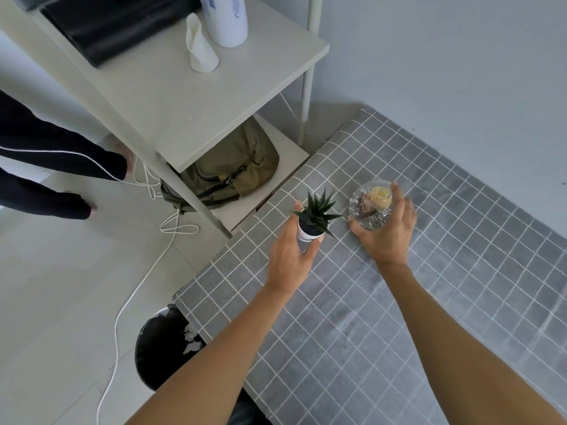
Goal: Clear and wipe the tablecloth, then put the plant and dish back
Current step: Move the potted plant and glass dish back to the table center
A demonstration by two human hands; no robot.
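Observation:
A grey tablecloth [399,302] with a white grid covers the table. A small spiky green plant [316,210] stands in a white pot near the table's left edge. My left hand [291,256] is wrapped around the pot, thumb on one side and fingers on the other. To its right sits a clear glass dish [369,207] that holds a yellow piece and a brown piece. My right hand [386,231] grips the dish by its rim, thumb at the near left and fingers over the right side.
A white shelf unit [196,96] stands left of the table with a white bottle [227,16], a crumpled cloth [199,47] and an olive bag [236,167] below. A black bin [162,348] sits by the table's near corner. White cords [132,299] cross the floor. Another person's legs [55,161] are at far left.

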